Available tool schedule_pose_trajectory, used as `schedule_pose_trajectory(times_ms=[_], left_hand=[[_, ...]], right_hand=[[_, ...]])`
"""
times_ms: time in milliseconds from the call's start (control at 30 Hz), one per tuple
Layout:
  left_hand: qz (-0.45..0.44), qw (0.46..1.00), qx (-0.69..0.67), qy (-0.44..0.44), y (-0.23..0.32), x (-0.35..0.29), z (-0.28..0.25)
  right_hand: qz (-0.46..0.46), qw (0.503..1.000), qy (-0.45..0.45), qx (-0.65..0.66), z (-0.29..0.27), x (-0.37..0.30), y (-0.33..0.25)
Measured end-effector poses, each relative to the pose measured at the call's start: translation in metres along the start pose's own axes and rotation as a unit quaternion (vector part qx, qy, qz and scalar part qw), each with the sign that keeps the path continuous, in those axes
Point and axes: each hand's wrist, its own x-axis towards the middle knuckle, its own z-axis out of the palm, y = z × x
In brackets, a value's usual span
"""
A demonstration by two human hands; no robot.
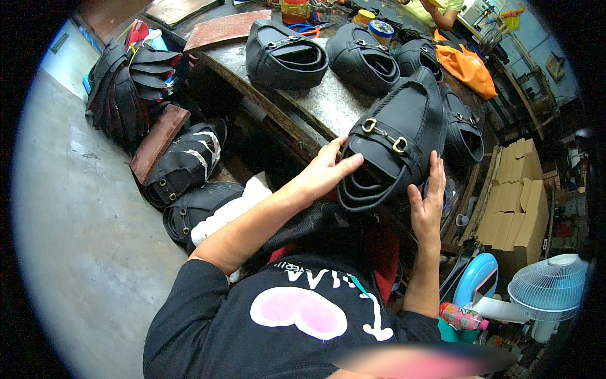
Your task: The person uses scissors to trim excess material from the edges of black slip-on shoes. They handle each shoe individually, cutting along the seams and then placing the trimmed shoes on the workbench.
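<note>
In front of me a bundle of black leather loafer uppers [404, 117], nested in one another, stands at the table's near edge. A gold-coloured metal bit on a strap crosses its vamp. My left hand [325, 170] touches the bundle's left side, thumb and fingers apart, some fingertips hidden behind it. Along its right side lies my right hand [429, 202], fingers stretched upward and thumb apart. Neither hand wraps round it. Similar bundles of black uppers [284, 55] stand in a row behind, and another bundle [464, 126] is just to the right.
Jars [380, 30] and scissors [309, 29] lie farther back on the worktable [328, 104], near an orange bag [466, 66]. More uppers [183, 161] are at left. Cardboard boxes [517, 202] and a fan [546, 287] stand at right. Another person's arm [442, 16] shows at the back.
</note>
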Motion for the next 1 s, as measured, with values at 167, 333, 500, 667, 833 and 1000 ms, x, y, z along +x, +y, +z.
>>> schedule_pose_trajectory(times_ms=[167,333,500,667,833,1000], left_hand=[[-0.111,0.966,-0.233,0.011,0.011,-0.01,0.008],[-0.133,0.982,-0.136,0.008,0.02,-0.018,0.026],[-0.12,0.943,-0.308,-0.019,0.015,-0.004,0.04],[-0.101,0.922,-0.369,-0.053,0.009,0.012,0.055],[-0.139,0.96,-0.242,-0.039,0.005,0.031,0.061],[-0.12,0.944,-0.283,-0.123,0.011,0.042,0.067]], right_hand=[[-0.083,0.989,0.12,-0.015,-0.015,-0.01,-0.032],[-0.184,0.968,-0.053,-0.162,-0.012,-0.029,-0.077],[-0.136,0.981,0.096,-0.104,-0.017,-0.032,-0.053],[-0.106,0.985,0.12,-0.07,-0.036,-0.048,-0.026],[-0.012,0.986,0.161,0.041,-0.03,-0.074,-0.003],[0.122,0.97,0.192,0.09,-0.03,-0.095,0.021]])
